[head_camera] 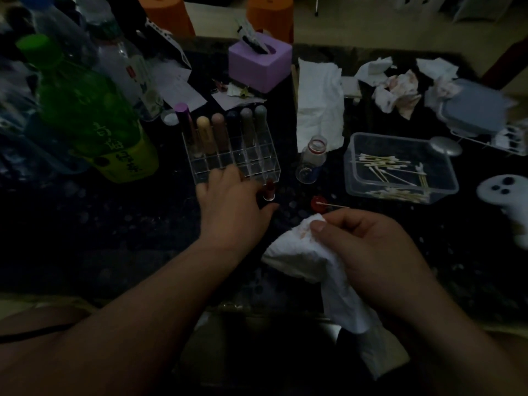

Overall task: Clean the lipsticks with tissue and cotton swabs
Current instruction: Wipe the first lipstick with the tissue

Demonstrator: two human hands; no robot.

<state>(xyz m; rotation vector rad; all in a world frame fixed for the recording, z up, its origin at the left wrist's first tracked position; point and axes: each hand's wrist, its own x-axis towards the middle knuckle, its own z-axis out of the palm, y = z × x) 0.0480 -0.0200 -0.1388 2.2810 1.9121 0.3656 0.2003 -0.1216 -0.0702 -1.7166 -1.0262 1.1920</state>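
While right hand [371,252] pinches tissue [297,254], left hand [231,207] grips lipstick [269,191]; organizer [257,160] beside.

Left forearm bare, stretched forward. Left hand [234,204] is palm down, with fingers and thumb curled round a lipstick [269,191]. Right hand [368,252] sits nearer the body, knuckles up, thumb pinching a tissue [300,252] against curled fingers.

Dim light — a dark speckled table [85,224], two orange stools [168,12] behind on pale floor [371,24].
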